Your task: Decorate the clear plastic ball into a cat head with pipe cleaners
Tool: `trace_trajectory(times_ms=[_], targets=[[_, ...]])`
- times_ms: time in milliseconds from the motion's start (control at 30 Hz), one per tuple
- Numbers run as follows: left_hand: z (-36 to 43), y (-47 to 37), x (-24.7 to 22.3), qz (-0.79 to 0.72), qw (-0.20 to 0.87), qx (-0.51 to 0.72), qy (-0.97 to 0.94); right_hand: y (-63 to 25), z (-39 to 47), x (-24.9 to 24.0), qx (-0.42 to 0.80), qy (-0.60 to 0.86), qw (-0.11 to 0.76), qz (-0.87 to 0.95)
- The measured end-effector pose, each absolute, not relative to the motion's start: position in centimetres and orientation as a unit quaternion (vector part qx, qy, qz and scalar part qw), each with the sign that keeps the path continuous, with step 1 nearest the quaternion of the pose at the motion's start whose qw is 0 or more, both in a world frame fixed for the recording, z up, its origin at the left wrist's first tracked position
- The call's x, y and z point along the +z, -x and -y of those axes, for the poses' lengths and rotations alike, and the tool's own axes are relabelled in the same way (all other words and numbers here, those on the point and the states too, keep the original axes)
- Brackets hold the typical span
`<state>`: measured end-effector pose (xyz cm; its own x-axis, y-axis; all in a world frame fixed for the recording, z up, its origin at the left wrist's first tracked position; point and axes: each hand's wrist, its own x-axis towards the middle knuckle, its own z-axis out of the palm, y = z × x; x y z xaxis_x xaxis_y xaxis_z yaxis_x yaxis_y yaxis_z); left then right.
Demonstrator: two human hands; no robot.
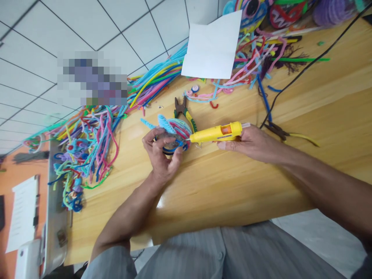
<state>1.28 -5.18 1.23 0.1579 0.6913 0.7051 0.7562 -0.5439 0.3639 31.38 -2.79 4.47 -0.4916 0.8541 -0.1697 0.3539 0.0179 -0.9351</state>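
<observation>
My left hand [163, 155] is closed around a small rounded pipe-cleaner craft [180, 127], pink and blue with light-blue ear-like pieces standing up from it. Dark blue loops show at its underside, and my fingers hide part of it. In my right hand [255, 143] is a yellow glue gun [216, 132], its nozzle at the right side of the craft; whether it touches is too small to tell. Just behind the craft lie pliers [186, 111] with green and yellow handles, jaws pointing away from me.
Heaped pipe cleaners [99, 143] cover the table's left end and run along the back. A white paper sheet [212, 46] rests on them. A black cord [305, 68] crosses the right side, near second pliers [279, 131]. Finished-looking crafts [287, 13] stand at the back right.
</observation>
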Motion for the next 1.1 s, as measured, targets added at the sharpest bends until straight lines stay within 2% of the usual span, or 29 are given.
trace_trajectory(times_ms=[400,1100], targets=[[5.11,-1.34,1.31,0.443,0.027,-0.457,0.771,-31.24,2.70,4.06,0.502,0.446,0.225,0.706],[5.10,-1.21,1.28,0.449,0.030,-0.447,0.773,-30.76,2.64,4.10,0.528,0.400,0.253,0.705]])
